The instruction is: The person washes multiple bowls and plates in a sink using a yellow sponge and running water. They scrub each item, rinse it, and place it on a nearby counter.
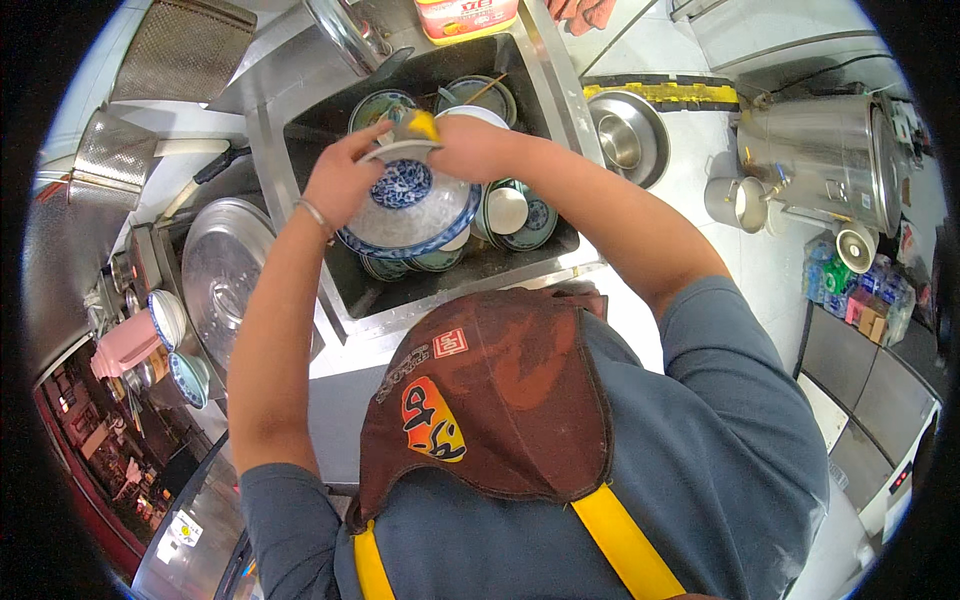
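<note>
My left hand (343, 176) grips the left side of a large white bowl (442, 206) with a blue rim and a blue floral centre. The bowl is held tilted over a dark sink basin (300, 127). In my right hand (474, 146) is a yellow and grey sponge (421, 125), close against the bowl's far rim; the right fingertips are blurred. Beneath and around the bowl lie stacked green-patterned dishes (534, 221) and a small white cup (507, 211). Further back in the basin, a round dish (480, 97) has a thin stick across it.
A chrome faucet (341, 37) and a yellow-and-pink detergent container (469, 19) stand at the sink's back. On the left lies a large round metal lid (229, 277). Metal basins (649, 150) and a big steel pot (817, 157) are at the right.
</note>
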Motion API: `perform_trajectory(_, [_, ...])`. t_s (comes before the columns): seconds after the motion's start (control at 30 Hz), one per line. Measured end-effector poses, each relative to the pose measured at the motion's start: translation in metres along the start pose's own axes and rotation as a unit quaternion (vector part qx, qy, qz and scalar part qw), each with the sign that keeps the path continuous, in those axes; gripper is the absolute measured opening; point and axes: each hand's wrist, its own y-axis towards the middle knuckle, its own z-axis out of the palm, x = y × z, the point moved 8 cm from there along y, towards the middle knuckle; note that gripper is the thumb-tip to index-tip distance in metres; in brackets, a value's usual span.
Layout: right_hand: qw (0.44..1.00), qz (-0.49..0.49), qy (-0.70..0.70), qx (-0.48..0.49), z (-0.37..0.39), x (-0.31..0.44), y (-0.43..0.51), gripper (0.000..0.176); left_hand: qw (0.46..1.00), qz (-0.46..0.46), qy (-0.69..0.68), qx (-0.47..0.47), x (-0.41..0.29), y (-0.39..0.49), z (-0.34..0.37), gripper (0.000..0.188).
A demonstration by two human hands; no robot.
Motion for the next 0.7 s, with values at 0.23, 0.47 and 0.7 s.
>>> perform_trajectory(0.23, [0.612,0.056,0.787,-0.051,0.082,-0.053,-0.029,0.041,0.756,-0.192,-0.566,-0.269,0.074,-0.031,0.041,0.029])
perform_trajectory(0.47, [0.706,0.112,0.697,-0.064,0.099,-0.041,-0.06,0.045,0.723,-0.212,-0.582,-0.305,0.094,-0.039,0.085,0.032])
perform_trajectory(0.7, [0.934,0.136,0.206,-0.257,-0.013,-0.044,-0.099,0.039,0.775,-0.188,-0.529,-0.292,0.087,-0.052,0.064,0.047])
